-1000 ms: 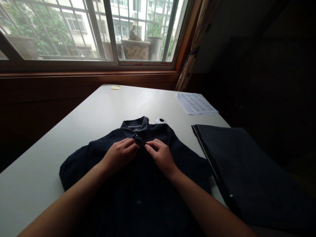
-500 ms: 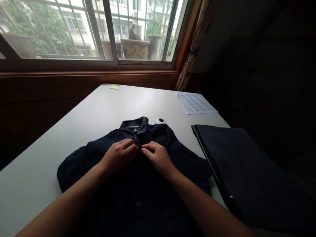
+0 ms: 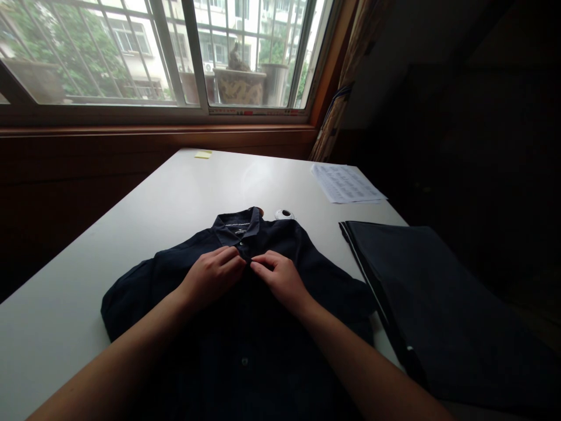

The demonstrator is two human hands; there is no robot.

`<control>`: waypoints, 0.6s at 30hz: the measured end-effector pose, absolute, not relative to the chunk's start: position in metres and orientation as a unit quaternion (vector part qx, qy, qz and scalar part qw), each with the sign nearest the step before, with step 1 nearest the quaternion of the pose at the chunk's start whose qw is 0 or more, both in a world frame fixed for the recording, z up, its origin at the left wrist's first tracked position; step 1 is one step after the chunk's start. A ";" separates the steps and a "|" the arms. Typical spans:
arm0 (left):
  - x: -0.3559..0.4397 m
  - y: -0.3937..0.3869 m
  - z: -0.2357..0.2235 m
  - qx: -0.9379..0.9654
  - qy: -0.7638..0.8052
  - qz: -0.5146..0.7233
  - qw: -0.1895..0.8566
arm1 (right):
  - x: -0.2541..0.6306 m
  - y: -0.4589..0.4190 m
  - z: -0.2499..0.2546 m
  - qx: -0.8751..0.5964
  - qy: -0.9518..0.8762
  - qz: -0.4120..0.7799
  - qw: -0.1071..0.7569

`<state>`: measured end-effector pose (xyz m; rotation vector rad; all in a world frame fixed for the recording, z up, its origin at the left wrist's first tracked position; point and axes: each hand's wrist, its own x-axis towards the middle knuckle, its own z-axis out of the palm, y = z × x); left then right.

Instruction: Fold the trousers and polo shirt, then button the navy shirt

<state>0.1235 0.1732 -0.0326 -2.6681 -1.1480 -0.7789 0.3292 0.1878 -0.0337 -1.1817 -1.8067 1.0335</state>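
Observation:
A dark navy shirt [image 3: 175,275] lies front side up, its collar [image 3: 252,228] pointing away from me. Just below the collar, my left hand [image 3: 214,270] and my right hand [image 3: 280,278] meet at the front placket. Both are closed, pinching the shirt's fabric between thumb and fingers, with the fingertips almost touching. One pale button [image 3: 241,243] shows above my fingers and another button [image 3: 245,362] lower on the front. Whether a button is between my fingertips is hidden.
The white table [image 3: 144,199] bears a folded dark cloth [image 3: 421,280] at right, printed papers [image 3: 346,184] at the far right and a yellow sticky note [image 3: 203,155] at the far edge. A small white round object [image 3: 284,215] sits behind the shirt's shoulder. A barred window [image 3: 245,58] stands beyond.
Almost nothing differs. Both hands stay pinched at the placket, and the fold of fabric between the fingertips sits slightly lower.

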 end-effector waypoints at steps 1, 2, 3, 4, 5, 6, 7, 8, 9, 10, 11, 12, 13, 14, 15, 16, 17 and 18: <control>0.124 0.173 -0.032 -0.885 -0.380 -0.259 0.068 | 0.329 0.188 -0.034 -0.459 -0.703 0.402 0.365; 0.124 0.173 -0.032 -0.885 -0.380 -0.260 0.068 | 0.329 0.188 -0.034 -0.459 -0.704 0.402 0.365; 0.124 0.173 -0.033 -0.885 -0.380 -0.260 0.068 | 0.329 0.188 -0.034 -0.459 -0.704 0.401 0.364; 0.124 0.174 -0.033 -0.885 -0.381 -0.260 0.067 | 0.329 0.188 -0.034 -0.460 -0.704 0.401 0.363; 0.124 0.174 -0.033 -0.884 -0.383 -0.258 0.067 | 0.330 0.188 -0.034 -0.461 -0.704 0.401 0.363; 0.124 0.174 -0.033 -0.884 -0.385 -0.256 0.068 | 0.330 0.188 -0.034 -0.461 -0.705 0.400 0.362; 0.124 0.174 -0.034 -0.884 -0.386 -0.254 0.069 | 0.330 0.188 -0.035 -0.461 -0.705 0.400 0.362; 0.124 0.174 -0.034 -0.884 -0.387 -0.253 0.071 | 0.330 0.187 -0.035 -0.460 -0.706 0.399 0.362; 0.124 0.174 -0.034 -0.884 -0.387 -0.251 0.073 | 0.330 0.187 -0.035 -0.459 -0.706 0.399 0.362; 0.124 0.174 -0.034 -0.884 -0.388 -0.248 0.075 | 0.329 0.187 -0.035 -0.458 -0.707 0.399 0.363; 0.124 0.174 -0.034 -0.884 -0.388 -0.247 0.079 | 0.329 0.187 -0.035 -0.458 -0.707 0.399 0.363; 0.124 0.174 -0.034 -0.884 -0.388 -0.246 0.082 | 0.329 0.187 -0.034 -0.457 -0.707 0.398 0.363; 0.124 0.174 -0.034 -0.884 -0.388 -0.246 0.085 | 0.329 0.187 -0.034 -0.457 -0.708 0.397 0.364; 0.124 0.174 -0.034 -0.885 -0.387 -0.245 0.088 | 0.329 0.187 -0.034 -0.456 -0.710 0.396 0.364; 0.124 0.174 -0.034 -0.885 -0.386 -0.245 0.090 | 0.329 0.187 -0.034 -0.454 -0.711 0.394 0.364; 0.124 0.174 -0.034 -0.885 -0.385 -0.246 0.091 | 0.329 0.186 -0.034 -0.452 -0.714 0.392 0.365; 0.124 0.174 -0.034 -0.885 -0.385 -0.246 0.090 | 0.329 0.186 -0.034 -0.449 -0.716 0.390 0.365; 0.124 0.174 -0.034 -0.885 -0.386 -0.246 0.088 | 0.329 0.186 -0.034 -0.446 -0.719 0.388 0.365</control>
